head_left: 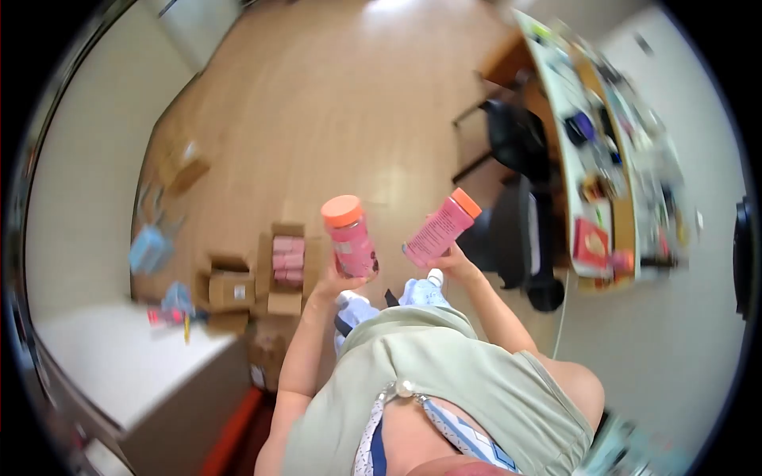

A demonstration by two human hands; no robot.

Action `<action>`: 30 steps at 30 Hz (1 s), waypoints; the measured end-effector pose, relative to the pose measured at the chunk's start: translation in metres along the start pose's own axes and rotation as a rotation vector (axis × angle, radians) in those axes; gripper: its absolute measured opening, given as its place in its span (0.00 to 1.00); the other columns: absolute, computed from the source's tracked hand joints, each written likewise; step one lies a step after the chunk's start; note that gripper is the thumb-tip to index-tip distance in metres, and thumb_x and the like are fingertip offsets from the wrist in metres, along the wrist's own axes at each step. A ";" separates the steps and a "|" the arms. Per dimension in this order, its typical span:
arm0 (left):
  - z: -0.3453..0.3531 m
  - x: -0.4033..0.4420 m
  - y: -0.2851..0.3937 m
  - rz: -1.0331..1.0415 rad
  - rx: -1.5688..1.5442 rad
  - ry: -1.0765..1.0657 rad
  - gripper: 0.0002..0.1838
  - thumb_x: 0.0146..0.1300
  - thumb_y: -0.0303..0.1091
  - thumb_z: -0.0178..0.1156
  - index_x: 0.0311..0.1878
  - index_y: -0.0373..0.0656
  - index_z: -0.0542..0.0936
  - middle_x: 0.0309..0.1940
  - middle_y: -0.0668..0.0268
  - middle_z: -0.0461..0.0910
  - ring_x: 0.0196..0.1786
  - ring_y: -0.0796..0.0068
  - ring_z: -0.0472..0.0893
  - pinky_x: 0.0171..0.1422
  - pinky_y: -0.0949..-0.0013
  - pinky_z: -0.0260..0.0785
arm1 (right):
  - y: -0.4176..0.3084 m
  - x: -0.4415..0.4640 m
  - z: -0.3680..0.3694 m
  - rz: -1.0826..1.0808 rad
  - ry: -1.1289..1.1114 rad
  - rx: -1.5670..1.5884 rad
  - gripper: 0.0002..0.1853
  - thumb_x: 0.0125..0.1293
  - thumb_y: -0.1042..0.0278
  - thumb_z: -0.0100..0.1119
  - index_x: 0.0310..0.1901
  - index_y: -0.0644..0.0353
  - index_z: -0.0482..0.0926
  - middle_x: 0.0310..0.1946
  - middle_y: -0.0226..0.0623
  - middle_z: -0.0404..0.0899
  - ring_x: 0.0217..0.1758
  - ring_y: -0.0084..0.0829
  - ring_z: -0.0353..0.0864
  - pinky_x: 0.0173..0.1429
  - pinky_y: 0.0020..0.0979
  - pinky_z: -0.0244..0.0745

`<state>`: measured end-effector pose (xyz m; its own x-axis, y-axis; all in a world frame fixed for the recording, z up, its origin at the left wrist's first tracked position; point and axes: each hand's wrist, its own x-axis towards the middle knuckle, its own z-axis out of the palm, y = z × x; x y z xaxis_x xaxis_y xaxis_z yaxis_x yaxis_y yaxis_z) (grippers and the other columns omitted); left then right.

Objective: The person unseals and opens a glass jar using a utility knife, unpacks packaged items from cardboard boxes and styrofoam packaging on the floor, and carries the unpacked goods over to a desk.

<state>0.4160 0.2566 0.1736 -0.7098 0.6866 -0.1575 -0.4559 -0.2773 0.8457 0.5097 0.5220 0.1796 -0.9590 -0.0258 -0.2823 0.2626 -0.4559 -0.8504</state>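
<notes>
My left hand (pixel 340 282) is closed round the lower part of a pink jar (pixel 352 244) with an orange lid, held nearly upright. On the right, my right hand (pixel 451 260) grips a second pink jar (pixel 436 232), also orange-lidded, which leans to the right with its printed text panel facing me. The two jars are apart, both in front of my body. Below and left of the left jar, an open cardboard box (pixel 284 304) on the floor holds several pink packs (pixel 288 259).
Another open carton (pixel 230 291) stands beside the box. A white table (pixel 103 357) is at the lower left. Black chairs (pixel 512 139) stand by a cluttered long desk (pixel 556 119) on the right. A light blue stool (pixel 151 250) and a cardboard piece (pixel 184 166) lie farther left.
</notes>
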 end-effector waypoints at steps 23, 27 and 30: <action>0.681 0.373 -0.234 0.019 0.563 -0.914 0.37 0.33 0.30 0.77 0.51 0.39 0.70 0.43 0.64 0.79 0.47 0.71 0.79 0.53 0.67 0.72 | -0.302 -0.438 -0.533 -0.753 1.416 -0.810 0.33 0.41 0.65 0.76 0.50 0.61 0.73 0.44 0.35 0.77 0.47 0.30 0.77 0.55 0.31 0.71; 0.754 0.411 -0.268 0.113 0.709 -0.864 0.33 0.36 0.33 0.76 0.48 0.38 0.71 0.41 0.61 0.80 0.47 0.67 0.80 0.51 0.64 0.73 | -0.311 -0.429 -0.603 -0.478 1.553 -1.138 0.40 0.34 0.58 0.76 0.53 0.55 0.70 0.45 0.39 0.79 0.49 0.38 0.79 0.53 0.32 0.72; 0.781 0.449 -0.326 0.286 1.017 -0.744 0.32 0.39 0.35 0.75 0.49 0.40 0.71 0.44 0.61 0.80 0.47 0.63 0.81 0.51 0.61 0.73 | -0.308 -0.417 -0.612 -0.274 1.600 -1.123 0.41 0.36 0.54 0.74 0.56 0.53 0.67 0.49 0.41 0.78 0.54 0.39 0.77 0.55 0.35 0.72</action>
<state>0.6655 1.1799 0.2256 -0.0964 0.9861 0.1351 0.5060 -0.0684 0.8598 0.8939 1.2174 0.2877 -0.1901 0.9150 0.3560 0.7032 0.3799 -0.6010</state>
